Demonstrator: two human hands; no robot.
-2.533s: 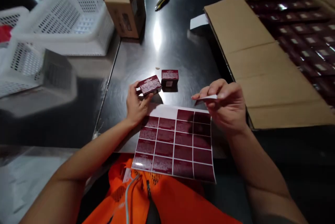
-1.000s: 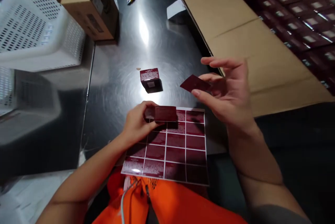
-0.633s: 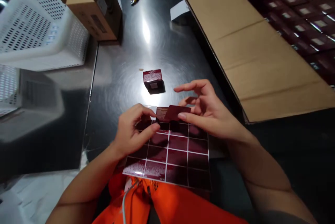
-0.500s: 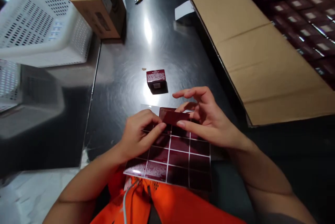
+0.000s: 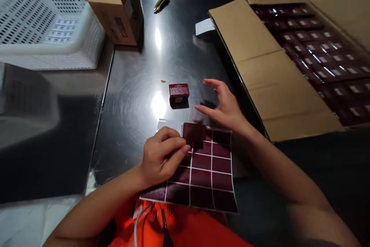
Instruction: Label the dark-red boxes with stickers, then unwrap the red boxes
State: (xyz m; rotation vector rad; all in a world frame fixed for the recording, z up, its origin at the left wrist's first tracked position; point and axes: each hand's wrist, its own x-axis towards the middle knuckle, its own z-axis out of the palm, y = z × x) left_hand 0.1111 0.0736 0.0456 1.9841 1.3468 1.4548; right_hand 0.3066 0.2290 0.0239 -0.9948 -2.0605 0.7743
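Note:
Between the thumb and fingers of my left hand is a dark red sticker, pinched at its lower left corner and raised over the sheet. Below it lies the sticker sheet, a grid of dark red labels split by white lines, near the table's front edge. My right hand is off the sheet, thumb and fingers spread apart with nothing between them. Just left of those fingertips a small dark red box stands on the metal table, printed text on its upper face and a pale label on its front.
A large open carton full of dark red boxes takes up the right side. At the left are a white perforated basket and a smaller brown carton. A yellow-black utility knife and a white paper piece lie farther back.
My right hand has let go of the sticker and moved up toward the small box, fingers opening. My left hand keeps the sticker. The camera view has tilted up somewhat.

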